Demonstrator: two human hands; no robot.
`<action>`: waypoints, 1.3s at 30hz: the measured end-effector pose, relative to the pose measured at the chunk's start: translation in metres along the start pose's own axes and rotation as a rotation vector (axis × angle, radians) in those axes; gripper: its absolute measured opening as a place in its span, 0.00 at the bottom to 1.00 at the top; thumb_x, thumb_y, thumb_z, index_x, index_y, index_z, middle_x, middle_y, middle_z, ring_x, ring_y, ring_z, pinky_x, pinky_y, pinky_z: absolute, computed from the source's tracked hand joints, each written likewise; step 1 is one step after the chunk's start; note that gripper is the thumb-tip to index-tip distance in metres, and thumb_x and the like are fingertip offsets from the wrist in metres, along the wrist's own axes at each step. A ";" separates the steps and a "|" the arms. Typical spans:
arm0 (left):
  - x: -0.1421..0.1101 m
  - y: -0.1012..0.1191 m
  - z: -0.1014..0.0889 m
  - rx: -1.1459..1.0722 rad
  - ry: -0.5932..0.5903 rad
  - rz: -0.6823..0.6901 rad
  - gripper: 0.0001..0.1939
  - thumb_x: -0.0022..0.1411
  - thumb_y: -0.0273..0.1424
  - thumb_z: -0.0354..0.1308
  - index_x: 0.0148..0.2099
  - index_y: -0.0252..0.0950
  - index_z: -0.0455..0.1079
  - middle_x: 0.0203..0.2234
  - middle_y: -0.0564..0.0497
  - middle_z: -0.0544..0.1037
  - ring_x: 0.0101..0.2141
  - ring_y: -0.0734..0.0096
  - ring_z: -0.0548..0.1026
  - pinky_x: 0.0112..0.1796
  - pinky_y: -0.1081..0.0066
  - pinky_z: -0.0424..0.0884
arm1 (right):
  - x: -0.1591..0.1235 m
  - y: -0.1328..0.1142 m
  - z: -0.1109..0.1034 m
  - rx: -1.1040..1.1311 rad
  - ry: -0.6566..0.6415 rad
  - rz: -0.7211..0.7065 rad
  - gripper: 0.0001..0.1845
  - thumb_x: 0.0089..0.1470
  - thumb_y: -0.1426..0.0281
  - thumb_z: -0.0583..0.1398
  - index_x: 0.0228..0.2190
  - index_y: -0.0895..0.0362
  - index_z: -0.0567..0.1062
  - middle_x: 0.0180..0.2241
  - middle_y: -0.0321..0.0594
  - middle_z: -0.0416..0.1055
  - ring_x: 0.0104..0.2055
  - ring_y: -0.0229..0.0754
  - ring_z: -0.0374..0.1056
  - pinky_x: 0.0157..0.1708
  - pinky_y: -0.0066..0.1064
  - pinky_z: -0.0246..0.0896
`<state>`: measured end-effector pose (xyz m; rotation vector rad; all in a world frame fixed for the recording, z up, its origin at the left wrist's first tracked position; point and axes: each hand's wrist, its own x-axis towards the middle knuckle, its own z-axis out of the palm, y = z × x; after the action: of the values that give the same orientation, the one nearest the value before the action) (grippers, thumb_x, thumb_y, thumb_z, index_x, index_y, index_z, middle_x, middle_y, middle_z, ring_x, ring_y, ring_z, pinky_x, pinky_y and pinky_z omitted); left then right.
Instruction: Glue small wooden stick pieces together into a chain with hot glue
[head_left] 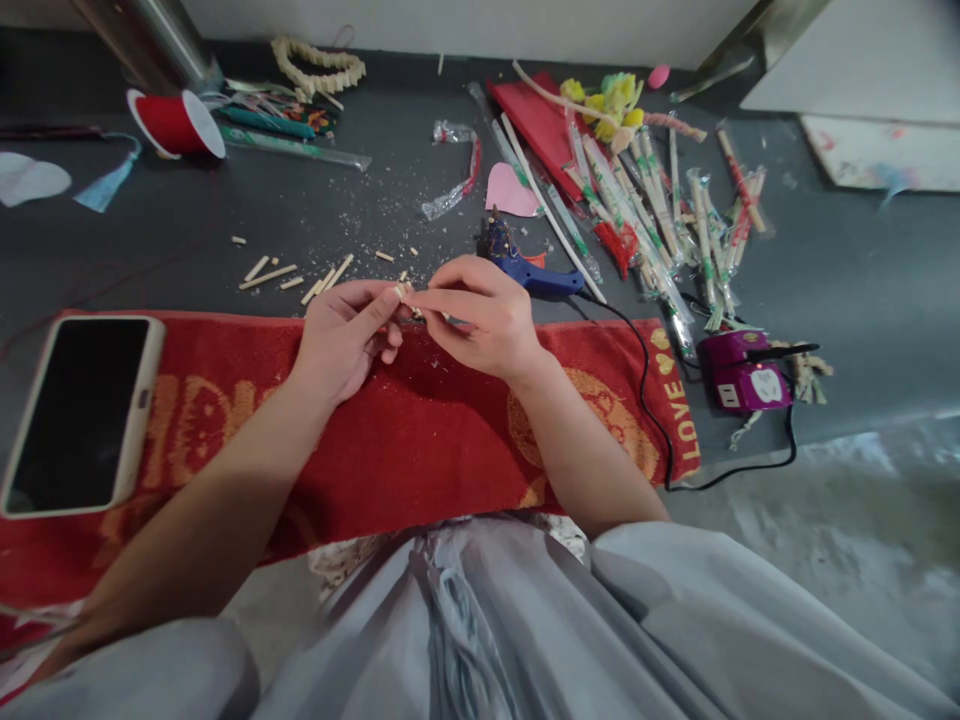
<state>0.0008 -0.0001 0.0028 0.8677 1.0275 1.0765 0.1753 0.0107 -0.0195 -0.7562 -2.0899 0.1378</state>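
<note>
My left hand (341, 345) pinches a small piece of pale wooden stick (400, 292) between thumb and forefinger, above the far edge of a red towel (427, 450). My right hand (484, 315) meets it from the right, fingertips pinched together at the same piece. Whatever is between the right fingertips is too small and hidden to make out. Short cut wooden sticks (327, 280) and crumbs lie on the dark table just beyond the hands. Behind my right hand, a blue glue gun (544, 277) rests on its side.
A phone (79, 410) lies on the towel at left. Beyond it stands a red ribbon spool (176, 124). Wrapped chopsticks (652, 215) are heaped at right. The glue gun's black cord (646, 385) loops across the towel to a purple power adapter (742, 372) near the table edge.
</note>
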 end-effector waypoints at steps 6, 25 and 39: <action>0.000 -0.001 0.000 -0.002 -0.006 0.032 0.08 0.54 0.33 0.70 0.29 0.37 0.75 0.18 0.56 0.75 0.14 0.83 0.66 0.12 0.80 0.60 | 0.003 -0.004 -0.001 0.031 0.054 0.010 0.12 0.64 0.72 0.53 0.41 0.53 0.76 0.35 0.38 0.71 0.39 0.36 0.70 0.42 0.34 0.70; -0.001 -0.002 0.002 0.117 0.026 0.000 0.14 0.54 0.35 0.70 0.25 0.34 0.71 0.16 0.55 0.73 0.12 0.83 0.66 0.12 0.82 0.60 | 0.001 -0.004 0.001 -0.096 -0.015 0.002 0.09 0.65 0.71 0.51 0.38 0.55 0.71 0.37 0.41 0.71 0.41 0.40 0.69 0.44 0.40 0.69; 0.000 -0.003 0.001 0.163 -0.005 -0.019 0.11 0.56 0.34 0.68 0.27 0.34 0.72 0.18 0.52 0.75 0.14 0.80 0.68 0.14 0.79 0.61 | 0.005 -0.007 0.001 0.030 -0.036 0.116 0.09 0.65 0.72 0.52 0.33 0.57 0.69 0.34 0.40 0.70 0.37 0.37 0.68 0.41 0.34 0.68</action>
<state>0.0026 -0.0008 0.0005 0.9887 1.1290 0.9842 0.1691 0.0076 -0.0139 -0.8619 -2.0733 0.2476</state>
